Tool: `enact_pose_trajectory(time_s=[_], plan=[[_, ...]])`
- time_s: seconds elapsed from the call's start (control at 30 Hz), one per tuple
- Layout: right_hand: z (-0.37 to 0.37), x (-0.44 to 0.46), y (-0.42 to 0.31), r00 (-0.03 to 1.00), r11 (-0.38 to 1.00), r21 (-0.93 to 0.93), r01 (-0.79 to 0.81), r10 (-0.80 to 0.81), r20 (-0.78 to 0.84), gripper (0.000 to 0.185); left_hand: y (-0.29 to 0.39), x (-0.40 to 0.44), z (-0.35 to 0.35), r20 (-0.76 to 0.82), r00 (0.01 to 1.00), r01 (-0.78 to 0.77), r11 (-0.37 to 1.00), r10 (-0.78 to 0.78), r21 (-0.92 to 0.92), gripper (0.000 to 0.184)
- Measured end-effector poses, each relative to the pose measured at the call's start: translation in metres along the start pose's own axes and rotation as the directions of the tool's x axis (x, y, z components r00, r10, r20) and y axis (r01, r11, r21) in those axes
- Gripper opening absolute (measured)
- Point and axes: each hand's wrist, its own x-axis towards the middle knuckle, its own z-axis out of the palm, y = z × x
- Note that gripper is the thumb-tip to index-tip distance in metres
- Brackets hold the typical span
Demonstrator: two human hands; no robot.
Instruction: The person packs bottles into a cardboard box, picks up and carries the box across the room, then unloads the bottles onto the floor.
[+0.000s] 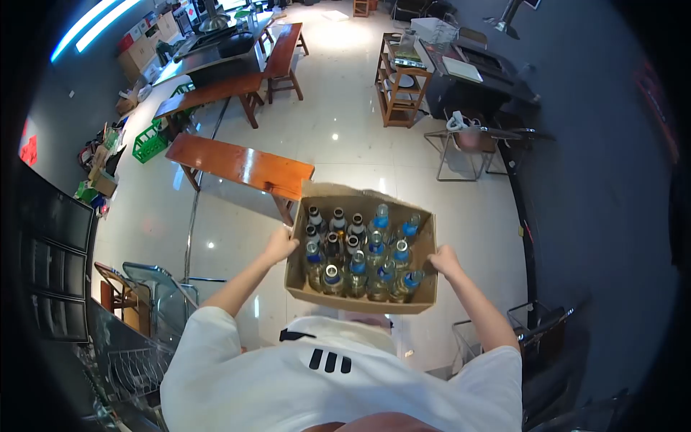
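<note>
Plain brown on cardboard box (360, 305). Blue on labels (411, 229) of clear bottles (378, 289); blackish tint on other bottles (333, 248). White on shirt (273, 381), with three black stripes (330, 361). Orange-brown on bench (237, 162). Bright green on crates (150, 142). Off-white on floor (338, 151), dark grey on wall (590, 187).

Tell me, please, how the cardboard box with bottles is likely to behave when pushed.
The cardboard box is probably heavy for its size, since many glass-looking bottles sit inside. Its thin cardboard may flex under the left hand and right hand. The bottles might clink or tip, as gaps show around them.
</note>
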Motion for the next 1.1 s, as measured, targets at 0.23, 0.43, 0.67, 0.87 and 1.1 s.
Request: enact_pose_trajectory(time_s=[0.23, 0.43, 0.67, 0.87, 1.1], plan=[[-0.075, 0.232, -0.087, 0.991, 0.990, -0.067, 0.124, -0.127, -0.038, 0.020, 0.056, 0.227, -0.028, -0.099, 0.988, -0.119, 0.992, 0.114, -0.046, 0.021], [-0.116, 0.412, -0.159, 0.997, 0.996, -0.049, 0.074, -0.073, 0.027, 0.022, 0.101, 0.396, -0.084, -0.044, 0.998, 0.052, 0.998, -0.054, -0.038, 0.021], [-0.144, 0.610, -0.252, 0.985, 0.983, -0.091, 0.161, -0.166, -0.053, 0.023, 0.116, 0.628, -0.136, -0.041, 0.999, -0.009, 1.000, 0.009, -0.005, 0.020], [-0.159, 0.781, -0.332, 0.998, 0.997, 0.028, 0.066, -0.066, -0.003, 0.022, 0.142, 0.812, -0.201, 0.001, 1.000, 0.001, 0.999, -0.001, 0.038, 0.020], [-0.162, 1.002, -0.433, 0.994, 0.995, -0.029, 0.099, -0.100, -0.043, 0.018, 0.153, 1.043, -0.269, -0.017, 1.000, 0.015, 0.999, -0.014, 0.034, 0.020]])
